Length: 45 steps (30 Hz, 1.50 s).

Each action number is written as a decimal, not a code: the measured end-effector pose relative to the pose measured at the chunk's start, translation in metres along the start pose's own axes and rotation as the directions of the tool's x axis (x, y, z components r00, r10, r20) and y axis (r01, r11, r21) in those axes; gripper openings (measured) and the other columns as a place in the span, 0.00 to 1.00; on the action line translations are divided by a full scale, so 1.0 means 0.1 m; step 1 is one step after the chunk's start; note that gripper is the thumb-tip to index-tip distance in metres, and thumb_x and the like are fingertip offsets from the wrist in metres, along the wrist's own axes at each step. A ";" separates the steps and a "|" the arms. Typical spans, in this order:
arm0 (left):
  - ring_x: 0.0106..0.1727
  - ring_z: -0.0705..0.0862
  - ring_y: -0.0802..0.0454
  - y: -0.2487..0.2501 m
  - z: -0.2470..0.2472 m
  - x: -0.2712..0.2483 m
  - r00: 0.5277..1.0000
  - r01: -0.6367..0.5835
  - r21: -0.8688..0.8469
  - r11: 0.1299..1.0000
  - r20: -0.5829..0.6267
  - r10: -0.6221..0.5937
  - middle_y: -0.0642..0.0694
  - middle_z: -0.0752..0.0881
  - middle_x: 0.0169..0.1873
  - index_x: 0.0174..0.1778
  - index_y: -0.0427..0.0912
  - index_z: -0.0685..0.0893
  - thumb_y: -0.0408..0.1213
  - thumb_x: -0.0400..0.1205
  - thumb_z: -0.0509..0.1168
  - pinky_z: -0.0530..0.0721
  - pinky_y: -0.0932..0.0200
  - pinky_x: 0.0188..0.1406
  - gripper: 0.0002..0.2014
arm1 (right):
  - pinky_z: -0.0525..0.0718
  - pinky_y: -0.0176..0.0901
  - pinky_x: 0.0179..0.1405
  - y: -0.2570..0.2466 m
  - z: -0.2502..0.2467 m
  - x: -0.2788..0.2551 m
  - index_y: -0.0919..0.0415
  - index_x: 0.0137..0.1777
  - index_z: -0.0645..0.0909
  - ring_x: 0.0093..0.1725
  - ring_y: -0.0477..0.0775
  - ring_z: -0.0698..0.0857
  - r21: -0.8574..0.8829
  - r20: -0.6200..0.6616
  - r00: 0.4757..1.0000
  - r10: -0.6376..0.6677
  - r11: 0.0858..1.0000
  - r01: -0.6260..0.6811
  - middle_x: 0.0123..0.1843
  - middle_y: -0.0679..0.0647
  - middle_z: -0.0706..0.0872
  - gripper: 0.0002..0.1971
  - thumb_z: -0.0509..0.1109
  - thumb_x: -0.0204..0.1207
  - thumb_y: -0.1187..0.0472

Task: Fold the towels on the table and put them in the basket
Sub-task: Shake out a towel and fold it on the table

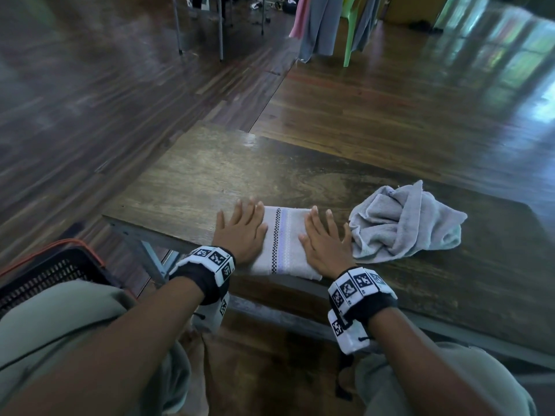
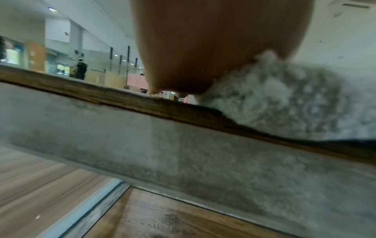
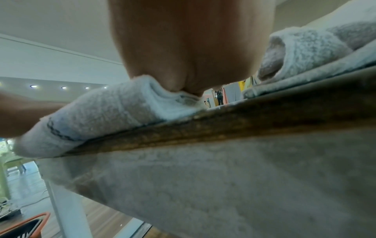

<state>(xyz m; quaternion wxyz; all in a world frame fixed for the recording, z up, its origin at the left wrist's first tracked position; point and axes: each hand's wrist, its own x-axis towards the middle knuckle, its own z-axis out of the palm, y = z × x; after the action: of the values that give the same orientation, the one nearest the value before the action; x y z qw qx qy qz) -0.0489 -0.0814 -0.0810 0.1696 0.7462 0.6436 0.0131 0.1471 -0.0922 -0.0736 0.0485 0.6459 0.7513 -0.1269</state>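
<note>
A folded white towel with a checked stripe lies at the near edge of the wooden table. My left hand presses flat on its left end, fingers straight. My right hand presses flat on its right end. A crumpled grey towel lies just right of my right hand. The black basket with an orange rim stands on the floor at my left knee. The left wrist view shows my palm on the towel. In the right wrist view my palm bears on the folded towel.
The table's grey metal frame runs below the near edge. Wooden floor lies all around. Clothes hang on a green rack far behind the table. My knees sit under the table's front.
</note>
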 end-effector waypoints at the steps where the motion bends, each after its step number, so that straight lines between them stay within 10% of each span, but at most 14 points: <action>1: 0.83 0.38 0.47 -0.03 -0.01 0.01 0.999 0.032 -0.009 0.999 0.013 -0.032 0.49 0.39 0.83 0.82 0.50 0.40 0.50 0.87 0.36 0.38 0.34 0.79 0.27 | 0.35 0.66 0.78 0.00 0.00 0.00 0.53 0.83 0.40 0.83 0.53 0.33 0.004 -0.022 1.000 0.005 1.000 -0.005 0.84 0.45 0.36 0.28 0.39 0.85 0.47; 6: 0.80 0.61 0.43 -0.09 -0.11 -0.01 0.990 0.085 -0.050 0.995 -0.111 -0.090 0.44 0.65 0.79 0.79 0.43 0.61 0.49 0.86 0.44 0.52 0.35 0.77 0.25 | 0.54 0.61 0.75 0.03 -0.05 -0.03 0.55 0.79 0.58 0.81 0.55 0.55 -0.003 -0.204 0.978 0.043 0.999 -0.044 0.83 0.51 0.57 0.25 0.47 0.84 0.49; 11: 0.51 0.82 0.41 -0.04 -0.27 -0.06 0.973 0.160 -0.154 0.975 -0.142 -0.182 0.41 0.84 0.50 0.54 0.40 0.78 0.49 0.83 0.54 0.78 0.46 0.56 0.16 | 0.64 0.54 0.56 0.06 -0.14 -0.08 0.55 0.44 0.84 0.57 0.57 0.78 0.109 -0.279 0.943 0.183 0.981 -0.159 0.49 0.53 0.85 0.19 0.55 0.80 0.47; 16: 0.43 0.83 0.37 -0.05 -0.29 -0.08 0.977 0.198 -0.292 0.936 -0.017 -0.212 0.31 0.86 0.48 0.50 0.29 0.81 0.47 0.81 0.60 0.81 0.49 0.46 0.21 | 0.70 0.54 0.60 0.10 -0.09 -0.02 0.59 0.38 0.85 0.43 0.53 0.83 0.323 -0.132 0.957 0.258 0.924 -0.205 0.37 0.51 0.88 0.21 0.60 0.75 0.43; 21: 0.54 0.83 0.32 0.05 -0.36 -0.14 0.981 0.180 -0.387 0.904 -0.001 -0.195 0.26 0.83 0.54 0.54 0.23 0.80 0.38 0.83 0.59 0.80 0.48 0.49 0.18 | 0.75 0.46 0.33 0.07 -0.10 0.04 0.58 0.21 0.71 0.28 0.53 0.78 0.490 0.001 0.967 0.255 0.843 -0.222 0.24 0.53 0.77 0.19 0.64 0.70 0.50; 25: 0.50 0.83 0.32 0.08 -0.39 -0.14 0.974 0.212 -0.492 0.845 0.031 -0.226 0.27 0.84 0.46 0.49 0.23 0.81 0.38 0.83 0.58 0.79 0.50 0.40 0.18 | 0.67 0.42 0.26 0.02 -0.18 0.06 0.58 0.25 0.68 0.26 0.51 0.72 0.498 0.034 0.970 0.239 0.838 -0.224 0.26 0.51 0.73 0.18 0.62 0.73 0.51; 29: 0.28 0.72 0.50 0.08 -0.38 -0.19 0.958 0.226 -0.707 0.670 0.037 -0.284 0.47 0.71 0.24 0.26 0.43 0.68 0.37 0.82 0.60 0.65 0.60 0.25 0.17 | 0.66 0.41 0.26 -0.03 -0.25 0.01 0.63 0.26 0.69 0.27 0.52 0.73 0.591 0.029 0.975 0.218 0.783 -0.193 0.27 0.55 0.74 0.18 0.61 0.76 0.58; 35: 0.52 0.80 0.43 0.14 -0.45 -0.50 0.948 0.224 -0.861 0.456 0.085 -0.306 0.44 0.83 0.50 0.56 0.42 0.80 0.36 0.81 0.61 0.76 0.55 0.41 0.09 | 0.84 0.57 0.51 -0.06 -0.35 -0.24 0.71 0.48 0.82 0.46 0.62 0.86 0.846 0.206 0.942 0.266 0.435 -0.308 0.46 0.64 0.86 0.11 0.67 0.74 0.62; 38: 0.55 0.80 0.45 0.16 -0.56 -0.69 0.957 0.155 -0.892 0.426 0.027 -0.290 0.44 0.82 0.54 0.65 0.40 0.77 0.36 0.82 0.62 0.78 0.54 0.46 0.15 | 0.83 0.51 0.46 -0.13 -0.46 -0.51 0.67 0.49 0.81 0.44 0.60 0.85 0.905 0.223 0.941 0.254 0.303 -0.297 0.47 0.64 0.86 0.07 0.66 0.77 0.64; 45: 0.58 0.81 0.45 0.19 -1.02 -1.19 0.947 -0.057 -0.917 0.394 -0.175 -0.271 0.40 0.82 0.61 0.66 0.36 0.77 0.35 0.82 0.64 0.79 0.54 0.54 0.17 | 0.79 0.43 0.37 -0.42 -1.03 -1.09 0.66 0.52 0.78 0.41 0.52 0.80 0.922 -0.053 0.977 0.205 0.387 -0.031 0.45 0.59 0.82 0.08 0.60 0.81 0.63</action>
<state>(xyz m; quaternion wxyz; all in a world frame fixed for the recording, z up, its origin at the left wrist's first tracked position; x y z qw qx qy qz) -0.0751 -0.1742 0.0442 0.4515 0.4762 0.5956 0.4632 0.1329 -0.1764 0.0567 -0.3651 0.6256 0.5107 -0.4631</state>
